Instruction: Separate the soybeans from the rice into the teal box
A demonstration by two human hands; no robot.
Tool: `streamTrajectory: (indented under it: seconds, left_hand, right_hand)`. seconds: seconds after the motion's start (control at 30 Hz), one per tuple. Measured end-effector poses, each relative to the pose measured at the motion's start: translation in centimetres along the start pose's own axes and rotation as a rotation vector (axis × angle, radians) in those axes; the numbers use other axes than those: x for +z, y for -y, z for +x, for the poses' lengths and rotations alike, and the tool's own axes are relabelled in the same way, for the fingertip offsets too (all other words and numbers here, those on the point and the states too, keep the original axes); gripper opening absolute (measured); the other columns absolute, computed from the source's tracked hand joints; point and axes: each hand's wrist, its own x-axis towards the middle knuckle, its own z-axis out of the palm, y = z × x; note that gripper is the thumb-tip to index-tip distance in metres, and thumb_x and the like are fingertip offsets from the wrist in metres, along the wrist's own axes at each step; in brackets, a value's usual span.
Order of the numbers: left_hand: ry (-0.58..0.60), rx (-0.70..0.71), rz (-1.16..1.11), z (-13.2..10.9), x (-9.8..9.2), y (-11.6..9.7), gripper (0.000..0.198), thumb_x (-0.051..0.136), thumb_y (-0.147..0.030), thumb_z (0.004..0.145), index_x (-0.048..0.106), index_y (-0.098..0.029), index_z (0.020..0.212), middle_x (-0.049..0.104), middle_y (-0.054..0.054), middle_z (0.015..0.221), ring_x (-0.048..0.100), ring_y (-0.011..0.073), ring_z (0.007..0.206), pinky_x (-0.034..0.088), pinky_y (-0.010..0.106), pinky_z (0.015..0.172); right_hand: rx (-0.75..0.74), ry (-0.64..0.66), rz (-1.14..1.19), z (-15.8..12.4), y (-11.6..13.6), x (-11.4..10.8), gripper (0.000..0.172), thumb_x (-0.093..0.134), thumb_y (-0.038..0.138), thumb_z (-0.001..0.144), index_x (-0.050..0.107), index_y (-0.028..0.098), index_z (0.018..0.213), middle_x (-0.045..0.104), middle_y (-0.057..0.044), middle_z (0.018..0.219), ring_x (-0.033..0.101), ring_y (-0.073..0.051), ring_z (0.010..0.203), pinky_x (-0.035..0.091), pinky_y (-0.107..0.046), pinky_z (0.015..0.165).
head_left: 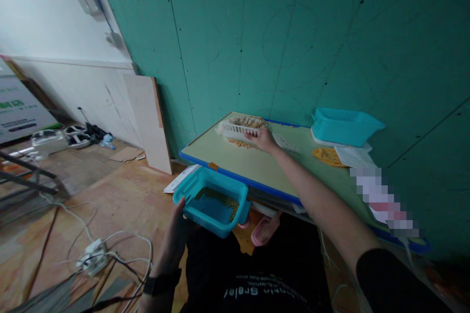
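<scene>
My left hand (179, 216) grips the left rim of a teal plastic bin (216, 225), thumb over the edge. The bin is held at the table's front edge, above my lap, and yellowish beans (218, 196) lie along its bottom. My right hand (263, 140) reaches over the table and is closed on the right end of a white slotted plastic basket (238, 131). Loose beans (240, 144) lie on the tabletop in front of the basket, and more are heaped behind it. A whitish powdery or grainy patch spreads right of my right hand.
The pale green table (220, 155) has a blue edge and stands against a green wall. At its right are another teal bin (345, 127), a yellow cloth-like piece (330, 157) and white sheets. A power strip (94, 257) with cables lies on the floor at left.
</scene>
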Motion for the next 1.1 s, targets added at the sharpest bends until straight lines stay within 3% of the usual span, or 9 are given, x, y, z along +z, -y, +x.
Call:
streamTrajectory:
  seconds: [0.1, 0.17, 0.33, 0.53, 0.63, 0.77, 0.97, 1.1]
  left_hand:
    - [0.048, 0.014, 0.014, 0.3, -0.3, 0.2, 0.05, 0.062, -0.041, 0.109, 0.066, -0.018, 0.153, 0.085, 0.008, 0.097, 0.08, 0.0212, 0.076, 0.066, 0.029, 0.07]
    - [0.059, 0.011, -0.005, 0.5, -0.4, 0.2, 0.05, 0.064, -0.042, 0.108, 0.066, -0.018, 0.152, 0.084, 0.007, 0.094, 0.079, 0.0205, 0.073, 0.065, 0.028, 0.067]
    - [0.038, -0.021, -0.03, 0.6, -0.4, 0.2, 0.044, 0.066, -0.039, 0.106, 0.071, -0.018, 0.145, 0.074, 0.0, 0.072, 0.074, 0.0188, 0.062, 0.066, 0.03, 0.07]
    - [0.006, 0.018, -0.03, -0.5, 0.7, 0.0, 0.046, 0.065, -0.041, 0.107, 0.07, -0.018, 0.146, 0.072, 0.0, 0.069, 0.079, 0.0226, 0.071, 0.069, 0.033, 0.078]
    - [0.013, 0.061, -0.003, -0.8, 0.8, 0.0, 0.048, 0.069, -0.044, 0.103, 0.072, -0.019, 0.144, 0.082, 0.007, 0.085, 0.082, 0.0259, 0.082, 0.07, 0.036, 0.08]
    - [0.067, 0.068, 0.022, -0.7, 0.3, 0.1, 0.056, 0.067, -0.046, 0.104, 0.067, -0.018, 0.154, 0.085, 0.011, 0.105, 0.083, 0.0295, 0.102, 0.07, 0.037, 0.083]
    - [0.024, 0.108, 0.039, -0.5, 0.1, 0.3, 0.046, 0.072, -0.047, 0.101, 0.076, -0.026, 0.142, 0.083, 0.007, 0.099, 0.082, 0.0265, 0.093, 0.069, 0.034, 0.075]
    - [0.033, 0.095, 0.047, -0.9, 0.4, 0.0, 0.047, 0.063, -0.041, 0.107, 0.069, -0.023, 0.151, 0.084, 0.009, 0.106, 0.082, 0.0255, 0.096, 0.07, 0.037, 0.084]
  right_hand:
    - [0.019, 0.076, 0.085, 0.0, -0.1, 0.6, 0.015, 0.078, 0.029, 0.091, 0.084, 0.016, 0.098, 0.085, -0.008, 0.093, 0.078, -0.024, 0.094, 0.061, -0.032, 0.084]
    - [0.035, 0.119, 0.112, 0.0, -0.1, 0.8, 0.02, 0.076, 0.032, 0.094, 0.084, 0.016, 0.101, 0.085, -0.008, 0.094, 0.077, -0.023, 0.091, 0.06, -0.031, 0.082]
    - [0.032, 0.175, 0.079, 0.2, -0.1, 0.6, 0.026, 0.075, 0.039, 0.095, 0.083, 0.014, 0.098, 0.081, -0.007, 0.085, 0.073, -0.022, 0.081, 0.056, -0.029, 0.074]
    - [-0.013, 0.15, 0.079, 0.3, -0.1, -0.2, 0.024, 0.078, 0.039, 0.09, 0.079, 0.015, 0.085, 0.076, -0.005, 0.076, 0.069, -0.021, 0.077, 0.053, -0.027, 0.068]
    - [-0.009, 0.137, 0.085, 0.4, -0.2, -0.3, 0.029, 0.082, 0.043, 0.086, 0.075, 0.016, 0.078, 0.071, -0.003, 0.067, 0.066, -0.019, 0.07, 0.052, -0.026, 0.064]
    - [0.041, 0.159, 0.113, 0.4, -0.1, -0.4, 0.023, 0.083, 0.038, 0.085, 0.077, 0.016, 0.079, 0.075, -0.004, 0.073, 0.07, -0.02, 0.073, 0.055, -0.027, 0.068]
    - [0.108, 0.174, 0.195, 0.1, -0.2, -0.6, 0.019, 0.086, 0.034, 0.082, 0.081, 0.017, 0.087, 0.083, -0.007, 0.088, 0.077, -0.024, 0.084, 0.061, -0.034, 0.081]
    - [0.098, 0.194, 0.239, -0.3, -1.0, -1.0, 0.03, 0.091, 0.043, 0.077, 0.081, 0.017, 0.087, 0.083, -0.009, 0.088, 0.079, -0.027, 0.086, 0.063, -0.037, 0.083]
